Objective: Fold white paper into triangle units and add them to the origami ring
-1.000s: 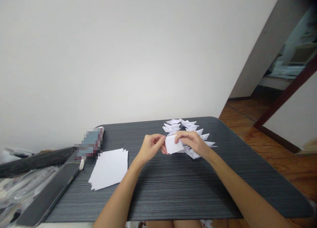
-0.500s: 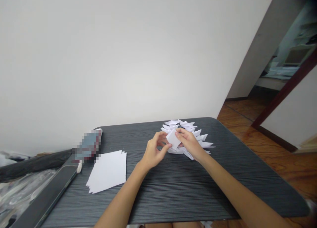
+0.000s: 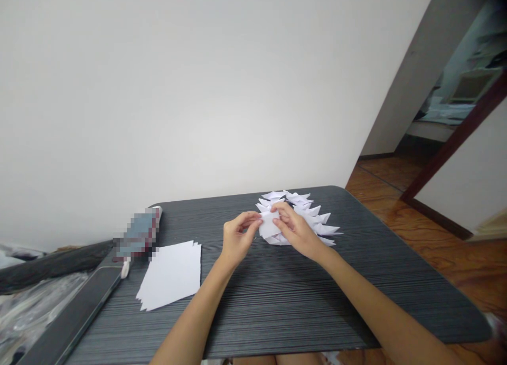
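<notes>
A small folded piece of white paper is held up between my two hands, above the table. My left hand pinches its left edge between thumb and fingers. On the other side, my right hand grips the right edge, with the thumb on the near face. Just behind and to the right lie several folded white paper pieces with pointed ends, grouped on the dark table. My hands and the held paper partly hide this group.
The dark ribbed table stands against a white wall. On its left lies a stack of white paper sheets. A blurred-out object rests behind the stack, near a dark panel. Wooden floor shows at right.
The folded paper has turned from a tilted diamond to a more level position and shifted slightly left. Both hands moved with it, and my right fingers now cover more of its right side.
</notes>
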A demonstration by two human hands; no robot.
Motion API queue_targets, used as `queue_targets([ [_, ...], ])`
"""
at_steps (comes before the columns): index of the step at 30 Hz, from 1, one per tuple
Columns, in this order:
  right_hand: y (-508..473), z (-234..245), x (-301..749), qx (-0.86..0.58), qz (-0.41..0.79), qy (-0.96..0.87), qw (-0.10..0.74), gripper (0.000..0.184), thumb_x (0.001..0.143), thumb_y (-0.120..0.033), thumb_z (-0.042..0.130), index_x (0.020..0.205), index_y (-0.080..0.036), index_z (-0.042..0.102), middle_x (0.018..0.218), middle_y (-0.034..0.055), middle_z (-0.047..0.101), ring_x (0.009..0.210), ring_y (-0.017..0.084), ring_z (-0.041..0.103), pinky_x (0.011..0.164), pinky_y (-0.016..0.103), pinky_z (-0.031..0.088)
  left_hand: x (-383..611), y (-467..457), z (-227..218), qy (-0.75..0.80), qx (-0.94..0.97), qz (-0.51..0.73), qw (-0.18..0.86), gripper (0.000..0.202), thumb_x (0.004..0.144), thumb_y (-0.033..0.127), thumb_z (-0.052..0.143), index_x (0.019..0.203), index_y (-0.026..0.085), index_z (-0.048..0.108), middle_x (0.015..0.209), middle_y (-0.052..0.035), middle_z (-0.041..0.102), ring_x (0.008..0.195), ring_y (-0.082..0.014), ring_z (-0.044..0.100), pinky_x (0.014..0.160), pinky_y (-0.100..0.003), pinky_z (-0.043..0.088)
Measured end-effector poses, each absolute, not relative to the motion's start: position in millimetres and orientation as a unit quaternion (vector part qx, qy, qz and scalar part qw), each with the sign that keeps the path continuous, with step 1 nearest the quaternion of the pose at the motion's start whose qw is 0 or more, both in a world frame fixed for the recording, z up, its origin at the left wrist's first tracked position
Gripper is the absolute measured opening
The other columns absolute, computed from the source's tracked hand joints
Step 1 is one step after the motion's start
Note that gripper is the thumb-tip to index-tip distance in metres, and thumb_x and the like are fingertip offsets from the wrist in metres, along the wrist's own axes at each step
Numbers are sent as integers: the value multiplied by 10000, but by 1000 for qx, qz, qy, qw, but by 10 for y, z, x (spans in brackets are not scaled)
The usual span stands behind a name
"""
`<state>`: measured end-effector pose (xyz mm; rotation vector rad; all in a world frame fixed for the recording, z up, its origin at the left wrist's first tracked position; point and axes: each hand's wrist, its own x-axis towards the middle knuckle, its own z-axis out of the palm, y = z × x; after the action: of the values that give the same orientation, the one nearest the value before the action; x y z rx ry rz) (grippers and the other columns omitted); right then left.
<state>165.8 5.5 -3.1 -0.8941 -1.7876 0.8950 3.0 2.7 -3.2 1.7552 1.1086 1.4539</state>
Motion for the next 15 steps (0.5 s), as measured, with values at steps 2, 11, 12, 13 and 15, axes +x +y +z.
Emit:
queue_targets([
  [2, 69, -29, 1667, -372, 316, -738, 466, 155, 798, -248, 451, 949, -211, 450, 757, -4, 480, 633, 104, 467, 605, 226, 387, 27, 31, -42, 419, 666, 545, 291, 167, 716, 288, 590, 811, 155, 623, 798, -45, 670, 704, -149, 632, 684, -246, 519],
  [11, 95, 27, 1725, -411, 294, -733, 455, 117, 725, -282, 569, 699, -169, 580, 694, 17, 600, 672, 145, 533, 656, 261, 406, 34, 6, -29, 414, 715, 503, 255, 163, 735, 269, 575, 855, 165, 614, 782, -38, 678, 679, -138, 638, 677, -234, 514],
  [12, 91, 37, 1729, -410, 296, -732, 457, 117, 727, -280, 565, 694, -169, 583, 690, 18, 602, 676, 147, 537, 663, 263, 406, 34, -2, -14, 409, 715, 499, 269, 215, 733, 267, 579, 920, 165, 601, 792, -40, 682, 694, -142, 642, 683, -238, 515],
  [13, 86, 46, 1731, -407, 295, -733, 458, 117, 731, -276, 560, 689, -168, 582, 685, 17, 601, 677, 148, 538, 665, 263, 405, 34, -8, 1, 404, 717, 494, 282, 260, 733, 266, 578, 972, 165, 590, 805, -44, 685, 711, -147, 645, 691, -242, 516],
  [15, 75, 59, 1730, -401, 289, -744, 450, 116, 742, -260, 544, 682, -165, 576, 684, 17, 597, 678, 148, 539, 663, 260, 401, 32, -15, 22, 400, 723, 482, 292, 271, 739, 270, 570, 987, 164, 603, 838, -54, 689, 739, -158, 647, 705, -250, 515],
])
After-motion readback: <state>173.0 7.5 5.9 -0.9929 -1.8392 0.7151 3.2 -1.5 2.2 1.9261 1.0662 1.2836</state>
